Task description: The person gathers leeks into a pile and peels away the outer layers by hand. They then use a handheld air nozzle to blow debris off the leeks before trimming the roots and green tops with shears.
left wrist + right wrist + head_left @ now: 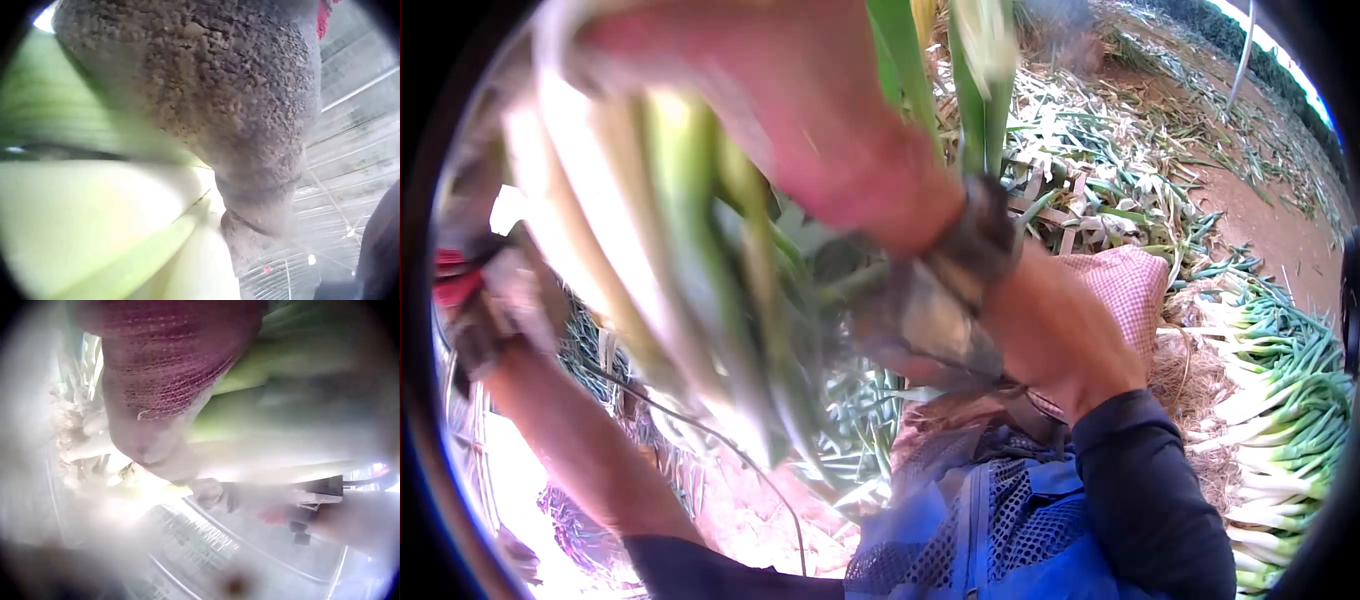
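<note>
A blurred bunch of thick green onions (685,200), with white and green stalks, is held up before the person's body in the head view. My right hand (770,110), in a red knit glove, grips the bunch from above; the glove (175,369) lies across the stalks in the right wrist view. At the left, my left hand (515,285) is partly blurred. Its soil-caked glove (212,81) curls against the pale stalks (94,212) in the left wrist view. Most of its fingers are hidden there.
A row of green onions (1280,430) lies along the right, white ends inward. Loose leaves and trimmings (1090,140) cover the ground behind. A pink checked cloth (1115,290) is beside the right forearm. A thin dark cord (730,440) hangs at the lower left.
</note>
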